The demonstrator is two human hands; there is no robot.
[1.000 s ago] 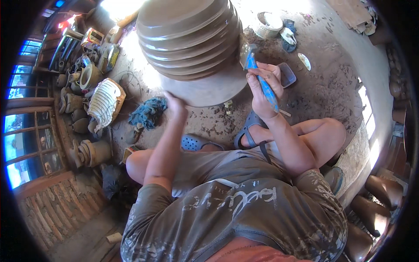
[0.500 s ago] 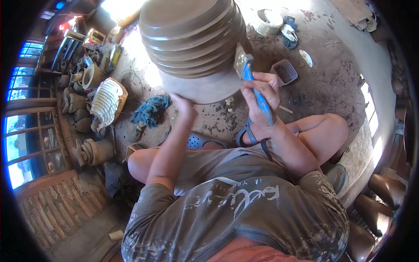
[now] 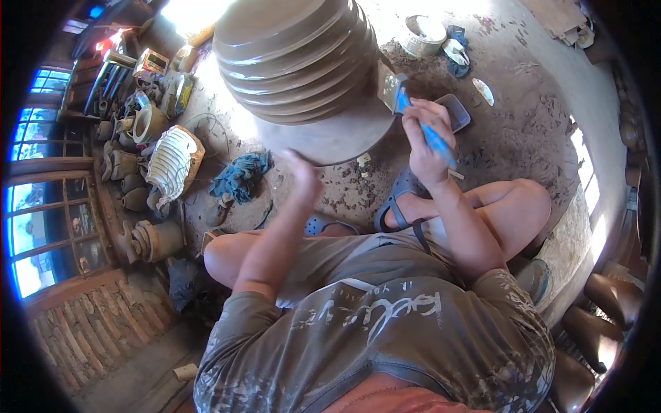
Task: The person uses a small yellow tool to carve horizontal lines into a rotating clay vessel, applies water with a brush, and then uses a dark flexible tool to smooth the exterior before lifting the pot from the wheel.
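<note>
A large brown clay pot with ridged, wet-looking sides stands on a round turntable. My right hand is closed around the blue handle of a flat paintbrush. The brush's clay-coated head is at the pot's right side; whether it touches the wall I cannot tell. At the turntable's near edge is my left hand, empty, slightly blurred, its fingers stretched out toward the rim.
A blue-green cloth and a ribbed white piece lie left, near several small clay pots. Right of the turntable are a plastic tub and a whitish bucket. Brown vessels stand at lower right.
My right hand and the brush have moved right and slightly up. My left hand has shifted a little right and down, its fingertips still by the rim. The pot appears slightly farther left.
</note>
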